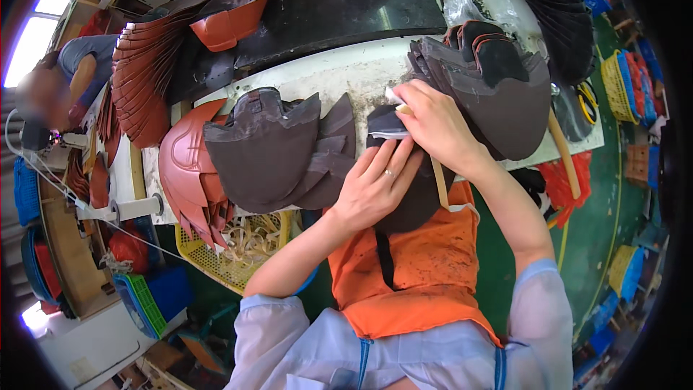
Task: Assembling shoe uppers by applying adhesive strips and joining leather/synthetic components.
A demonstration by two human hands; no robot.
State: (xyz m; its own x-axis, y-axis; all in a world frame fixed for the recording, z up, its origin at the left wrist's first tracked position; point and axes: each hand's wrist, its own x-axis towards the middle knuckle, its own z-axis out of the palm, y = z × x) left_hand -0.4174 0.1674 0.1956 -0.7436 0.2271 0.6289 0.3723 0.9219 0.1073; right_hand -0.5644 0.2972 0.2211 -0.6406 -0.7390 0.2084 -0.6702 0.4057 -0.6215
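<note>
One spread left hand (pixel 377 184) lies on the dark piece (pixel 411 209), apparently steadying it while the right hand (pixel 439 124) pinches a white bit (pixel 393 95) near its edge.

The left hand (pixel 375 186) is laid palm-down, fingers extended, at the table's (pixel 339 68) near edge; the right hand (pixel 435 124) is curled farther over it.
</note>
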